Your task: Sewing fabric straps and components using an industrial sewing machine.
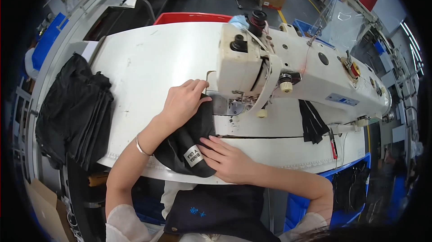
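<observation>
A black fabric piece (204,123) lies on the white sewing table, folded over on itself, with a white printed label (193,156) facing up near the front edge. At its far end my left hand (180,105) pinches the edge between thumb and fingers, just left of the needle area. My right hand (231,163) lies on the near part with fingers stretched out, its fingertips beside the label. The presser foot (235,107) of the white sewing machine (310,53) is right of the fabric's far end; whether it touches the fabric I cannot tell.
A pile of black fabric pieces (76,111) hangs over the table's left end. Black strips (312,123) lie under the machine arm, beside red-handled snips (333,146). Blue crates (294,210) stand below the right edge. Behind the table is a red bin (193,17).
</observation>
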`<state>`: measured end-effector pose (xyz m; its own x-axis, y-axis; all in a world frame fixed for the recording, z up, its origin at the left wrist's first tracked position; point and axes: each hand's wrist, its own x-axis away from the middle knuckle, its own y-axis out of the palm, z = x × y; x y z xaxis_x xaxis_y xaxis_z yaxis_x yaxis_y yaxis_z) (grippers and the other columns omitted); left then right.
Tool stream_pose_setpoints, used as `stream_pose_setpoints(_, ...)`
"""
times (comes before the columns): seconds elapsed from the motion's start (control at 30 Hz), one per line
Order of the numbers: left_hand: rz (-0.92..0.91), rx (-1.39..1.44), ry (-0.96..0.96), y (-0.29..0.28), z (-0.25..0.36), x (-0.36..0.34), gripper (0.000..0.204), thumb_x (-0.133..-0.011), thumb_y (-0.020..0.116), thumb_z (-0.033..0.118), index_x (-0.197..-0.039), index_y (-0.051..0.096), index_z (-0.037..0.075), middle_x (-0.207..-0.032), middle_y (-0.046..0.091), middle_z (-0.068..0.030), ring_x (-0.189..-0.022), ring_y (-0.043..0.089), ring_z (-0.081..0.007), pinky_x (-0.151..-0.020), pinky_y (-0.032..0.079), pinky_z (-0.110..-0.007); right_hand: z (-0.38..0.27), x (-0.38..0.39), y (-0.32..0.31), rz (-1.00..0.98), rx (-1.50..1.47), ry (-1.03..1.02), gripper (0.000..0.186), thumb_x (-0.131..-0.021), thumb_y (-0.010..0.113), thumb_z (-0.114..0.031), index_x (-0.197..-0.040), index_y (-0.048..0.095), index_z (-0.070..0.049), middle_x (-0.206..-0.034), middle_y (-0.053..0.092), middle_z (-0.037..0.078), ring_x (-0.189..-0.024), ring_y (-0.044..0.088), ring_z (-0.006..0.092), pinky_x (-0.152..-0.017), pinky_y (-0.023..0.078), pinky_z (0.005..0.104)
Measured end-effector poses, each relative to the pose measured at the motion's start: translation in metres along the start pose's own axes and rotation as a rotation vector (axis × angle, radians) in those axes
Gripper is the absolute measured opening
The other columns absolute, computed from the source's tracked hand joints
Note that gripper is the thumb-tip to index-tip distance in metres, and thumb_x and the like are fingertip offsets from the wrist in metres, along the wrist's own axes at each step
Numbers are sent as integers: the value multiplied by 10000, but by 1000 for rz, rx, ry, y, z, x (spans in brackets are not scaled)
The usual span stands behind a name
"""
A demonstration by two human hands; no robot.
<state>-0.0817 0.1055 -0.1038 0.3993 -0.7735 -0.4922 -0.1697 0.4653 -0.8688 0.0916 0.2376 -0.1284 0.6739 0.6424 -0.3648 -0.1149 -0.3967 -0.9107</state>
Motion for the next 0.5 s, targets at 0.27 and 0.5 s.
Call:
stream_pose_setpoints(0.27,-33,220,156,29,-6,-53,192,-793,651,124,-956,594,38,-904,618,-63,-790,612,-237,-669,505,-332,44,10,-12,-14,-194,34,483,-574,636,-201,-966,590,76,-1162,533,185,-1274,367,403,-1080,268,542)
stream_pose_setpoints(0.5,-128,429,-87,22,0,-77,180,-807,639,120,-957,595,31,-895,616,-51,-783,605,-214,-676,497,-320,55,17,-3,18,-7,80,380,-746,551,-251,-1047,596,-24,-1242,522,138,-1181,488,312,-962,430,428)
